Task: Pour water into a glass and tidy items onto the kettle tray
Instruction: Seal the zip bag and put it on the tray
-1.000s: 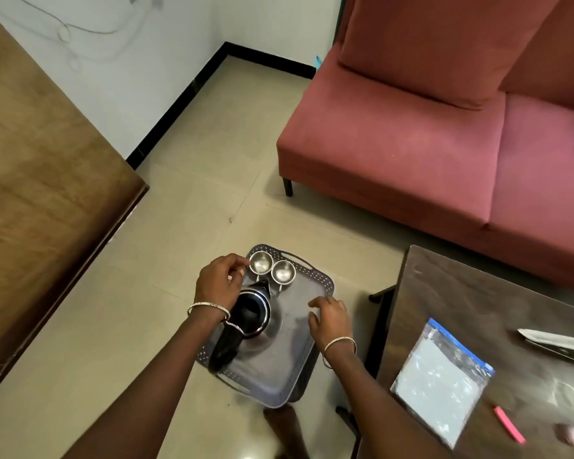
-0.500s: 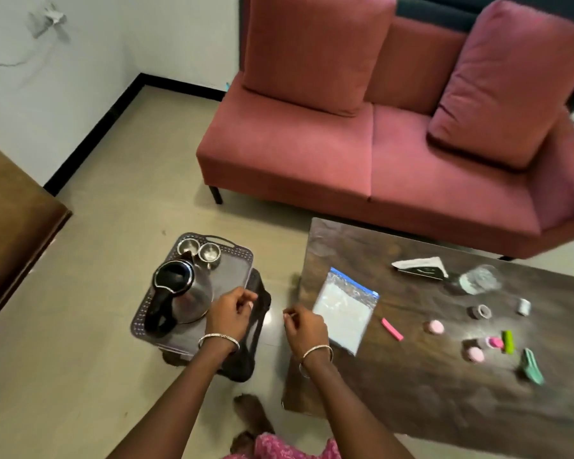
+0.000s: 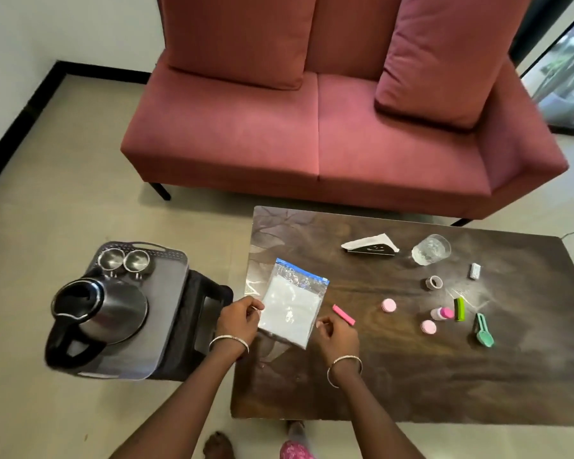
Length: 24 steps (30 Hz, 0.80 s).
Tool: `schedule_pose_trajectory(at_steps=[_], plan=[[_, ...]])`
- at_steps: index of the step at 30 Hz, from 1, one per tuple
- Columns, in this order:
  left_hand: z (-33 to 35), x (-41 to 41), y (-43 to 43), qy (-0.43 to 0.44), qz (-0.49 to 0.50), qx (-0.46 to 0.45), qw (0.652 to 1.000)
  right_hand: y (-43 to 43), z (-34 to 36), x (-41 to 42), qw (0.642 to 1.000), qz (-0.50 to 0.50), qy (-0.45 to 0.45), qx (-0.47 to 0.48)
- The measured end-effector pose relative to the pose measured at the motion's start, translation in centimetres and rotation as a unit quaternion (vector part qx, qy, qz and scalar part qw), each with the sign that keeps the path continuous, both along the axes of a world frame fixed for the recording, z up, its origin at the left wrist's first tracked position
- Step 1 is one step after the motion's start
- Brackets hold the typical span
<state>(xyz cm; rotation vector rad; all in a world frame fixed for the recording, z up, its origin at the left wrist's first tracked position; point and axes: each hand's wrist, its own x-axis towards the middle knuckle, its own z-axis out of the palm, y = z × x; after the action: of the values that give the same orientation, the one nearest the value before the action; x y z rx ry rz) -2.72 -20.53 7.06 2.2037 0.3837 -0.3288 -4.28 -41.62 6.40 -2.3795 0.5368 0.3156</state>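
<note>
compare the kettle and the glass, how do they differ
The kettle is steel with a black handle and stands on the tray beside the table; the glass is clear, has no handle and stands on the table. The kettle looks much bigger. Both are upright and untouched by either hand.

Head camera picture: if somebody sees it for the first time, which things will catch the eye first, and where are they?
The red sofa fills the top of the view, behind a dark wooden table. On the floor to the left, a steel kettle stands on a grey tray with two small cups. Both hands, left and right, sit at a clear zip bag on the table's near left corner.
</note>
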Motion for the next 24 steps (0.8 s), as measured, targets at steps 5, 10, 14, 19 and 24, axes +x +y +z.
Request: schedule_pose_trajectory(at_steps=[5,10,14,19,24], plan=[[-2.7,4.4,-5.6,0.029,-0.006,0.011,0.999,-4.2,-3.2,5.9,0.997,-0.026,0.053,0.041],[-6.1,8.3,-9.9,0.067,-0.042,0.039,0.996,-7.3,-7.7,11.2,0.992,-0.015,0.115,0.056],[-9.3,10.1,-11.6,0.109,-0.080,0.078,0.988,-8.4,-10.3,14.2,0.991,0.012,0.131,0.033],[-12.3,10.6,-12.6,0.180,-0.123,0.103,0.971,-8.0,-12.8,17.4,0.989,0.084,0.123,0.011],[-14.3,10.2,-13.1,0.227,-0.137,0.101,0.959,-6.8,-15.1,18.8,0.982,0.109,0.154,0.010]])
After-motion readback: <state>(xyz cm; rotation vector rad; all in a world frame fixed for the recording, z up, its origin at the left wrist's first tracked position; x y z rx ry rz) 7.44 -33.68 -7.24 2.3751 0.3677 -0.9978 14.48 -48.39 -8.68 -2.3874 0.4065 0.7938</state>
